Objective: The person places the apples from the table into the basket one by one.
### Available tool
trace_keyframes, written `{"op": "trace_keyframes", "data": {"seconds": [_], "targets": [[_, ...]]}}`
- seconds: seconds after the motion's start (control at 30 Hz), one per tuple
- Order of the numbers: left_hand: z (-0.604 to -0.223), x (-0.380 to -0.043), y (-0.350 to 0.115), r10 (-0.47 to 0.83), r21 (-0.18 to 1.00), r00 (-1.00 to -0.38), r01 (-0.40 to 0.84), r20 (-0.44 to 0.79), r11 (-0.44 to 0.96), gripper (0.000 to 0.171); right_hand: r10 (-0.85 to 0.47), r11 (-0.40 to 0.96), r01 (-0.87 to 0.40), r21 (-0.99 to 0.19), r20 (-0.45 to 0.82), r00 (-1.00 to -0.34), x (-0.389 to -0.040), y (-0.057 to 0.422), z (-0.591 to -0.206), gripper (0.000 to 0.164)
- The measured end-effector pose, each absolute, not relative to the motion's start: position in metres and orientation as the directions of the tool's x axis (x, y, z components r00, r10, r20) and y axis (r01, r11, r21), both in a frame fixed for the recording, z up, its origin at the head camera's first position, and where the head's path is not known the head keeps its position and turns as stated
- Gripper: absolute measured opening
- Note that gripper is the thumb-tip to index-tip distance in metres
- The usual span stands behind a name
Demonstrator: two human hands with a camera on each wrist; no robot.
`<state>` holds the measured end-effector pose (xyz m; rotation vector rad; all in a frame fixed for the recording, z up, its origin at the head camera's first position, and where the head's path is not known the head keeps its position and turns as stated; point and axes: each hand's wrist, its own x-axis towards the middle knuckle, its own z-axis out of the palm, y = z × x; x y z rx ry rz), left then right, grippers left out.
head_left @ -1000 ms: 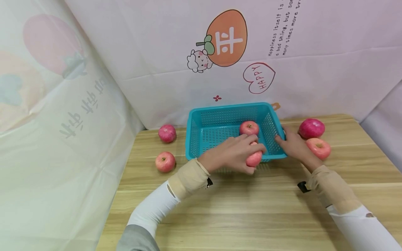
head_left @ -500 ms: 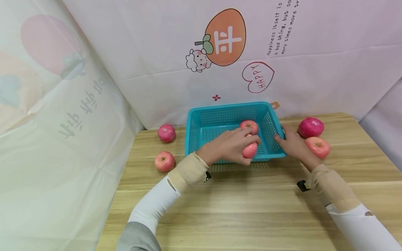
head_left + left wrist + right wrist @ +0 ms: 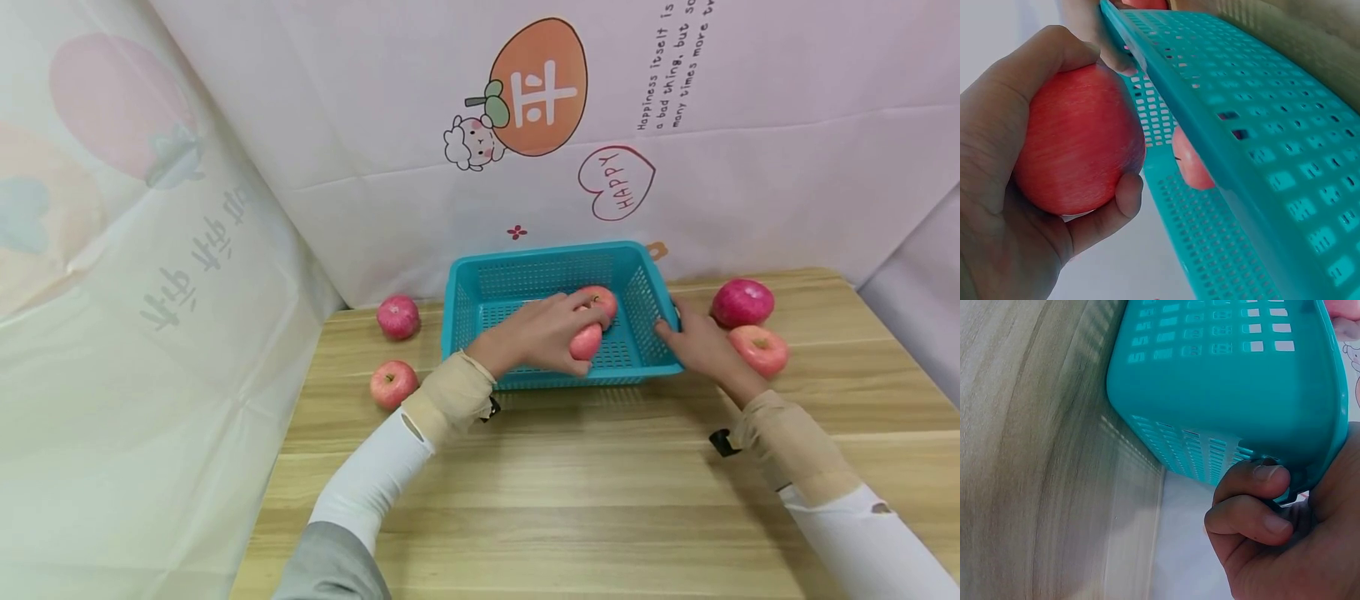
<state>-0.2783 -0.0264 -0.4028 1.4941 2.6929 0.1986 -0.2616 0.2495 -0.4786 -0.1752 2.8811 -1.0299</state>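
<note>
In the head view my left hand (image 3: 540, 333) grips a red apple (image 3: 586, 342) above the teal plastic basket (image 3: 555, 381). The left wrist view has the thumb and fingers curled around this apple (image 3: 1082, 140), beside the basket's long rim. Inside the basket, toward its right end, lies a second apple (image 3: 603, 301), partly covered by the left hand's fingers. My right hand (image 3: 699, 343) holds the basket's right end; in the right wrist view its fingers (image 3: 1250, 519) curl under the rim from outside.
Left of the basket on the wooden table (image 3: 570, 500) are a purplish-pink round fruit or vegetable (image 3: 398, 317) and an apple (image 3: 393, 384). To its right lie a shiny magenta oval item (image 3: 742, 302) and another apple (image 3: 760, 351). A printed white cloth (image 3: 390, 200) hangs behind.
My left hand has carried its apple leftward and away from me, from the basket's front edge to over its inside. The right hand keeps its hold on the basket's end.
</note>
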Motion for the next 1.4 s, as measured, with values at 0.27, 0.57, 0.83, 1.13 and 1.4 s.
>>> {"op": "trace_keyframes", "data": {"seconds": [0.27,0.57,0.83,1.13,1.4], "targets": [[-0.406,-0.288,-0.030,0.837,0.144,-0.547,0.829,0.010,0.540,0.061,-0.125,0.772,-0.085,-0.629,-0.020,-0.992,-0.263,0.250,-0.480,0.067],[-0.409,-0.299,-0.031,0.811,0.163,-0.585,0.801,0.009,0.576,0.056,-0.125,0.772,-0.075,-0.631,-0.035,-0.992,-0.262,0.250,-0.479,0.068],[-0.410,-0.309,-0.030,0.798,0.189,-0.603,0.784,0.009,0.591,0.060,-0.125,0.769,-0.067,-0.635,-0.047,-0.991,-0.261,0.249,-0.477,0.068],[-0.409,-0.322,-0.026,0.787,0.185,-0.617,0.775,0.016,0.604,0.061,-0.118,0.772,-0.068,-0.632,-0.037,-0.992,-0.262,0.249,-0.477,0.069],[-0.409,-0.329,-0.023,0.783,0.172,-0.622,0.771,0.002,0.613,0.062,-0.123,0.760,-0.078,-0.645,-0.025,-0.992,-0.262,0.249,-0.480,0.068]]}}
